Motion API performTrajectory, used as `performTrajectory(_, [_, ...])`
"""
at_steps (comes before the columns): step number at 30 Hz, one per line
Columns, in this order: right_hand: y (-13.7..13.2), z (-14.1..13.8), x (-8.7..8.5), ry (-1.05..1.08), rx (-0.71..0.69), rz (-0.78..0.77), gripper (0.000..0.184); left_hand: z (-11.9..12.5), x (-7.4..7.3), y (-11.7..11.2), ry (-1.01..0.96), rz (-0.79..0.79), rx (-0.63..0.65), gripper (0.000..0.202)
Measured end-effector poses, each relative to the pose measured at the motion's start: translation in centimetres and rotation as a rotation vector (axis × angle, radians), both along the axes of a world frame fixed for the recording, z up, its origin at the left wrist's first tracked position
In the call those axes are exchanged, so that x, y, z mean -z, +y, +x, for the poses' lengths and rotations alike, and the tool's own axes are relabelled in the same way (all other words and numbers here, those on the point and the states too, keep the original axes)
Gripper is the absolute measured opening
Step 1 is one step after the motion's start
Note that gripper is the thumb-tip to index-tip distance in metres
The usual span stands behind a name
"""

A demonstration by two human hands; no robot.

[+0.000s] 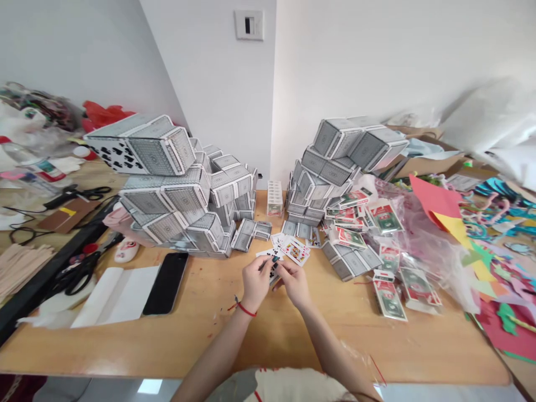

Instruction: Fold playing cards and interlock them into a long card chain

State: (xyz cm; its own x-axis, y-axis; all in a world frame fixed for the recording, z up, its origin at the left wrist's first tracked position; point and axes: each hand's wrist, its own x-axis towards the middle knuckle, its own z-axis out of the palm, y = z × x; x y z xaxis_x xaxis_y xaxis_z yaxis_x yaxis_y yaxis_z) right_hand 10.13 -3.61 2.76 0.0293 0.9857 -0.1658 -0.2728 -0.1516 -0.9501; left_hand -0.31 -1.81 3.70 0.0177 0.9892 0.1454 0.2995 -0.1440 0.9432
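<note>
Close together at the middle of the table, my left hand (256, 283) and my right hand (295, 285) both pinch a playing card (273, 274) marked with black clubs. A red string circles my left wrist. Just beyond the fingers lie loose face-up cards (295, 250), a picture card among them. Stacked blocks covered in grey-backed playing cards rise in a left pile (167, 190) and a right pile (335, 167). Small folded card blocks (243, 234) sit in front of the left pile. My palms are turned away, so part of the held card is hidden.
Red-and-green card packs (387, 296) and plastic wrap (444, 262) lie on the right, with coloured paper (435, 195) beyond. Toward the left are a black phone (166, 283), white paper (119, 296), black scissors (77, 273) and wooden sticks (23, 268). A wall (221, 84) stands behind.
</note>
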Motion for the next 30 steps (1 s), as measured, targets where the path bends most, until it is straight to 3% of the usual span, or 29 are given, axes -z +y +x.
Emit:
performTrajectory(5, [-0.3,0.1,-0.6,0.067,-0.075,0.055,0.027,0.2,0.0,0.2,-0.002,0.001,-0.109,0.023])
performTrajectory(10, [-0.9,0.6,-1.1,0.117,-0.204,0.096,0.031,0.2,0.2,0.7,-0.107,-0.137,-0.113,0.025])
performTrajectory(18, [-0.9,0.0,0.7,0.039,0.002,0.008,0.033,0.2,1.2,1.0,-0.140,-0.190,-0.076,0.025])
performTrajectory(23, [-1.0,-0.5,1.9,-0.001,0.059,-0.117,0.037,-0.1,2.2,1.0,-0.091,-0.199,-0.170,0.032])
performTrajectory(26, [-0.9,-0.1,2.4,-0.064,0.084,-0.141,0.032,-0.2,2.7,0.8,-0.177,-0.224,-0.100,0.028])
performTrajectory(30, [-0.4,0.9,2.8,-0.164,0.063,-0.125,0.026,-0.6,3.0,0.3,-0.210,-0.199,0.130,0.032])
